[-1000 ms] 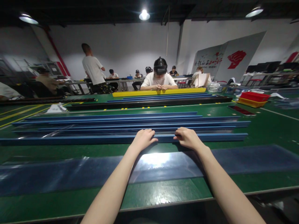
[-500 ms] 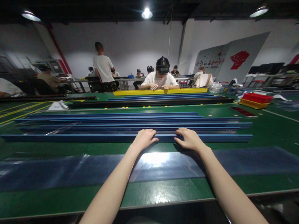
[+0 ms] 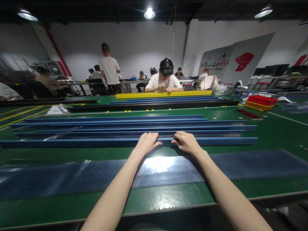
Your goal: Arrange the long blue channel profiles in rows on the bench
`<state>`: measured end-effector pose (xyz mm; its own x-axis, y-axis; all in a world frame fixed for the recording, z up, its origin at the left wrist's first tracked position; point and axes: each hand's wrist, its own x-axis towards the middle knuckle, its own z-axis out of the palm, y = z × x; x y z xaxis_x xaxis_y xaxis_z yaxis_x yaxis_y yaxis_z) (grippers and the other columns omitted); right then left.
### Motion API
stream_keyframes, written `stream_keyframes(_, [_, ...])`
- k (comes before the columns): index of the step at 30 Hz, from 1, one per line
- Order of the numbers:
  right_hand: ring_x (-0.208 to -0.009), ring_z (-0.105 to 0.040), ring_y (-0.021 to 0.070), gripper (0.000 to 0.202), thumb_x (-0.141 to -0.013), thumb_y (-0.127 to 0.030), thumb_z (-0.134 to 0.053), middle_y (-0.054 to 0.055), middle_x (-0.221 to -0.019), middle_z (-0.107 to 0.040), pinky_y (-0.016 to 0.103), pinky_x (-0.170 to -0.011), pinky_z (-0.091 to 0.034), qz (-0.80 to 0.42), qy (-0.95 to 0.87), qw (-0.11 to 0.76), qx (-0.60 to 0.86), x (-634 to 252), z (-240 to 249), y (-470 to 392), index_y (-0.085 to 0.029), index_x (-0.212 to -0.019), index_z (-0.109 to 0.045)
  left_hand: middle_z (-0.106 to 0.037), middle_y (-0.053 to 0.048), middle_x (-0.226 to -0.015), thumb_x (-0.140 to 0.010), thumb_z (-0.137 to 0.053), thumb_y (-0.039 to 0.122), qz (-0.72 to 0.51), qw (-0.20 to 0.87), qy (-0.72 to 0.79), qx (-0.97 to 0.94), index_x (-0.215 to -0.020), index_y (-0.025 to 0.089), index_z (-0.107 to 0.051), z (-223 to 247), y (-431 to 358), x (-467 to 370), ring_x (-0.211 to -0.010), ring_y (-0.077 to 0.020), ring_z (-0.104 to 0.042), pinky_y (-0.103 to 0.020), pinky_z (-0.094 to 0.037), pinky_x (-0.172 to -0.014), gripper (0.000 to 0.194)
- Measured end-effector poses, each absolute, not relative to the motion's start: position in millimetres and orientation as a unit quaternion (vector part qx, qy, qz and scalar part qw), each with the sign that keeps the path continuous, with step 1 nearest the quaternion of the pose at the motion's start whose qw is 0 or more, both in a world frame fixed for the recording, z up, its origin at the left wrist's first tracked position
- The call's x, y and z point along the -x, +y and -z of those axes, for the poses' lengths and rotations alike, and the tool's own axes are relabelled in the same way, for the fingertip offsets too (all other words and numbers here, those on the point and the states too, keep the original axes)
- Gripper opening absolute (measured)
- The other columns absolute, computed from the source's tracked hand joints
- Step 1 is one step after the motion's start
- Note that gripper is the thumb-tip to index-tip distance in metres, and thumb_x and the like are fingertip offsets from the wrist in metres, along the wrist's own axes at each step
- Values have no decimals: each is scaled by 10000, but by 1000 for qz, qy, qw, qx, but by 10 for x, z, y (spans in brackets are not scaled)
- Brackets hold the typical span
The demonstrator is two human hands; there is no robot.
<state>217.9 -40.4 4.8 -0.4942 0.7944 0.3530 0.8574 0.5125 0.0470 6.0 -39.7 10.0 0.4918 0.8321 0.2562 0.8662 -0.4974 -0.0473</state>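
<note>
Both hands are on the nearest long blue profile strip [image 3: 79, 142], which lies lengthwise across the green table. My left hand [image 3: 148, 143] has its fingers curled over the strip's top edge, with the thumb along the near side. A short way to the right, my right hand [image 3: 185, 141] is closed over the same strip in a similar way. The fingertips of both are hidden behind it. Between my forearms and beyond them on either side lies a long, shiny clear plastic sheet [image 3: 115, 175], flat on the table. Behind the held strip lie several more blue strips [image 3: 223, 123].
Farther back are a black strip [image 3: 134, 106] and a yellow strip [image 3: 166, 94], where a co-worker [image 3: 166, 78] sits facing me. A red and yellow bin [image 3: 261, 102] and a dark red flat object [image 3: 248, 114] are at the right. White paper [image 3: 57, 109] lies at the left.
My right hand has slid left along the blue strip, closer to my left hand. The left hand has barely moved. A co-worker's hand across the table has risen toward the face.
</note>
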Motion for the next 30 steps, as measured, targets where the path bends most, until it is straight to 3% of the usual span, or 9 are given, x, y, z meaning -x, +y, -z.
stream_keyframes(19, [-750,-585,161,259,-796,-390,-478,31,-788,-664,233,-548,-277,98,-806,113,573,-2523,-181,-449,-203,-729,-645,-631,-50,-932,-809,-526,453,90,116,-476,867,-872,177,-549,-98,-396,-51,-891,-205,-575,-291,-393,-730,284])
stream_keyframes(30, [-777,-581,175,289,-814,-422,-451,39,-795,-643,245,-598,-317,104,-823,120,545,-2484,-173,-468,-191,-755,-614,-630,-45,-936,-826,-501,450,97,125,-472,867,-862,174,-562,-74,-392,-50,-907,-202,-567,-304,-387,-759,285])
